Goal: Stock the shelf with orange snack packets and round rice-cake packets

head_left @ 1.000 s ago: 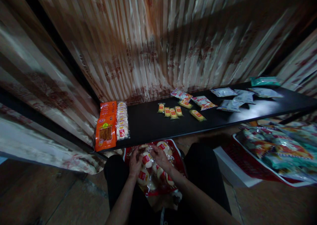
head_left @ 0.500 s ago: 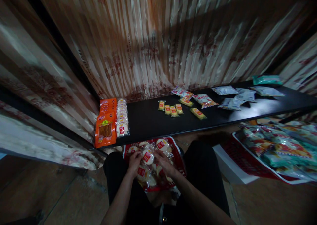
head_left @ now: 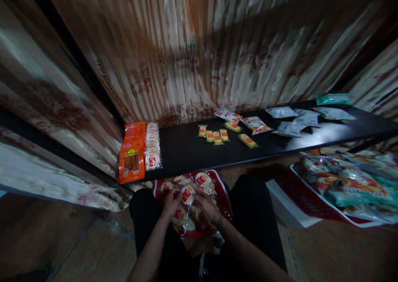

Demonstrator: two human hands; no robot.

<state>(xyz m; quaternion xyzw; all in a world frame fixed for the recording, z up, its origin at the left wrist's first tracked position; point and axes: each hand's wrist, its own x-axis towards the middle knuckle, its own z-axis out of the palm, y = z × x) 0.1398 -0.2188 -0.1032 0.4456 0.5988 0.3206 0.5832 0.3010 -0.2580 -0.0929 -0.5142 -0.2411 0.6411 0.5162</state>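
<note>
Between my two hands is a round, pale wrapped pastry (head_left: 187,194) with a red label on its clear packet. My left hand (head_left: 171,202) pinches its left side, and the fingers of my right hand (head_left: 205,206) close on its right side. Below it, a red basket (head_left: 224,191) with a white rim sits between my knees, holding several more such pastries, among them one wrapped pastry (head_left: 203,180) near the far rim. My hands hide part of the basket's contents.
On the black shelf (head_left: 180,153) stand orange snack bags (head_left: 132,160) beside a row of wrapped pastries (head_left: 152,147). Farther right lie small yellow packets (head_left: 217,138), red-and-white bags (head_left: 256,124) and pale bags (head_left: 281,112). A second basket (head_left: 337,218) full of bags stands at right.
The pastry in my hands has shifted slightly right and up, and its label has turned a little. My right-hand fingers have closed in on it. The camera view has moved slightly.
</note>
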